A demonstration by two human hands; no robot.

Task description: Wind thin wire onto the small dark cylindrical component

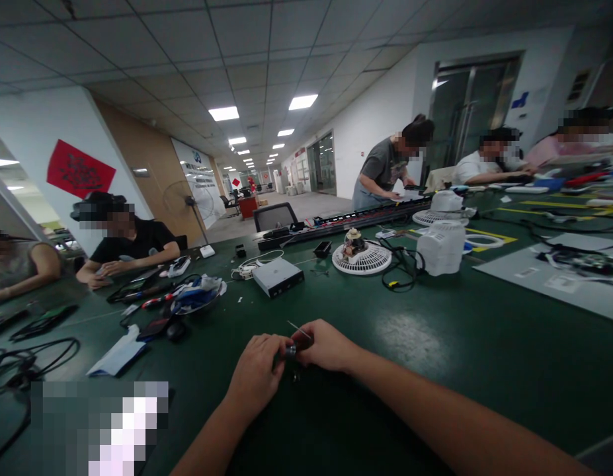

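Both my hands meet over the dark green table (435, 370), just in front of me. My left hand (259, 373) is closed in a pinch on a small dark metal part (290, 350). My right hand (326, 345) is closed on the same part from the other side. A thin wire (299, 328) sticks up and to the left from between the fingers. What the part is I cannot make out.
A silver box (279, 276), a white fan grille with a motor (362, 256) and a white fan housing (441, 246) lie further back. Cables and a mouse (176, 330) sit to the left. Several people work around the table's far sides.
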